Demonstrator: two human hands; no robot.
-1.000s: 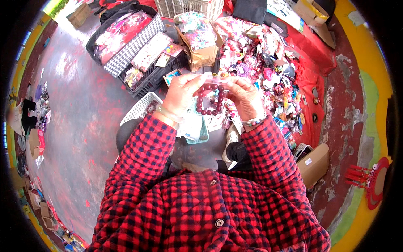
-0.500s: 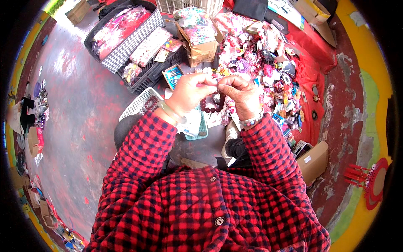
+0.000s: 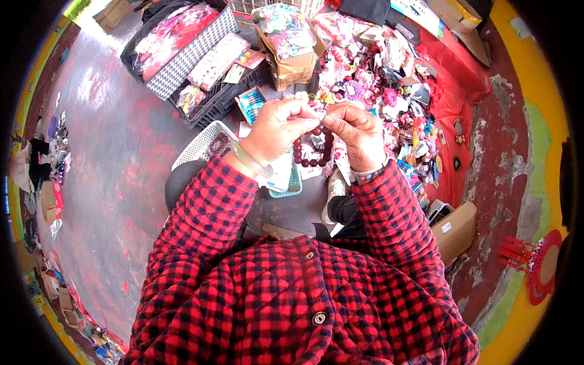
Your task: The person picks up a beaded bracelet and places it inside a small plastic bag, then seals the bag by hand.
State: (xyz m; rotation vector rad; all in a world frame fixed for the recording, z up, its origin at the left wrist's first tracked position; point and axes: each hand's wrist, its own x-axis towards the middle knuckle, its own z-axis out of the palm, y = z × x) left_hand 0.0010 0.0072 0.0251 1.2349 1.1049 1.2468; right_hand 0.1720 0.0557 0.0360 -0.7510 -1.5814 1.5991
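A loop of dark red round beads, a beaded bracelet (image 3: 313,162), hangs below my fingertips. My left hand (image 3: 274,131) pinches at the top of the loop with thumb and forefinger. From the other side, my right hand (image 3: 358,134) pinches there too, and the fingertips of both nearly meet. What exactly lies between the tips is too small to make out. A pale bangle (image 3: 250,160) circles my left wrist, and a beaded band (image 3: 368,176) circles my right. Under the hands stands a pale green basket (image 3: 294,185) with white paper or plastic in it.
Beside my left forearm is a white basket (image 3: 193,146) with dark red beads. Beyond it stand a black crate (image 3: 210,111), a houndstooth box (image 3: 176,76), a small blue-lined box (image 3: 250,104) and an open carton (image 3: 296,69). Colourful hair accessories (image 3: 389,91) lie heaped on red cloth (image 3: 462,85).
My right hand has shifted slightly to the right and turned. The bead loop hangs a little lower and more open. My left hand has barely moved.
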